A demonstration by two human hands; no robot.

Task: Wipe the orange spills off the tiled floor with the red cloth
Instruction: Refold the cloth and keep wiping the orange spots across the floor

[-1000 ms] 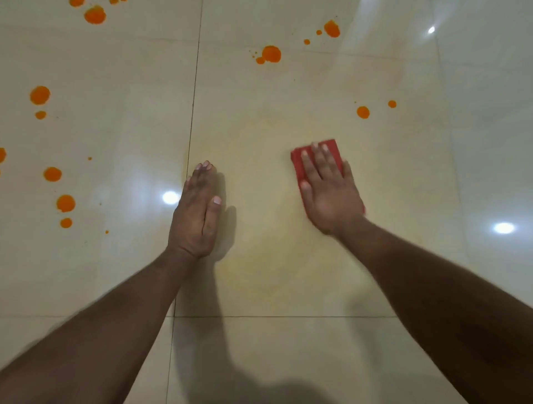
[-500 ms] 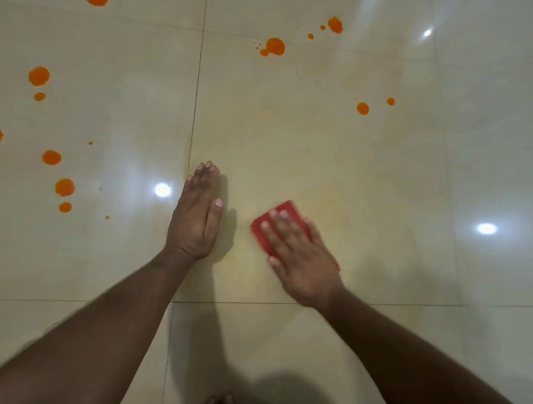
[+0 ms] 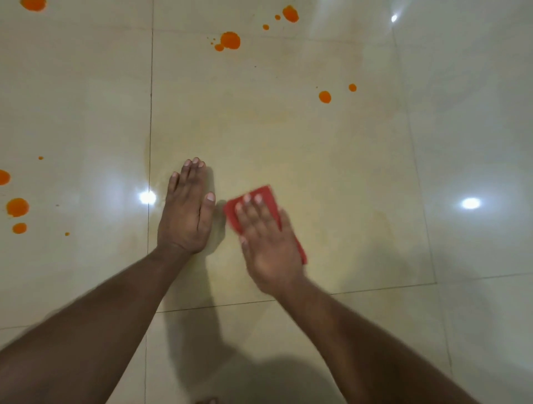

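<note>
1. Since a second ago the right hand (image 3: pixel 266 245) has dragged the red cloth (image 3: pixel 264 199) from the far right of the middle tile back toward the body and leftward, so it now sits just beside the left hand (image 3: pixel 186 213); the left hand has kept its place.
2. At the far left, a cluster of orange spills (image 3: pixel 17 207) lies untouched on the neighbouring tile, with a smaller drop (image 3: pixel 19 228) below it and a half-seen one (image 3: pixel 3 176) at the frame edge.
3. The left hand lies flat on the tiled floor (image 3: pixel 288 138), fingers straight and close together, thumb alongside, just right of the grout line; it looks like a brace, holding nothing.
4. The right hand presses flat on the red cloth, fingers straight and slightly spread; the cloth shows beyond the fingertips and along the hand's right edge. The hand is motion-blurred.
5. The middle tile around both hands shows only a faint yellowish film, so I judge this patch largely wiped.
6. Farther up, a large orange blot (image 3: pixel 230 40) with small specks remains, another pair (image 3: pixel 290 13) lies near the top edge, and a blot (image 3: pixel 33 4) sits in the top-left corner.
7. To the right, two round drops (image 3: pixel 325 97) are unwiped.
8. Judged overall, the work is perhaps halfway: the near centre is done, the left, top and right spots remain.
</note>
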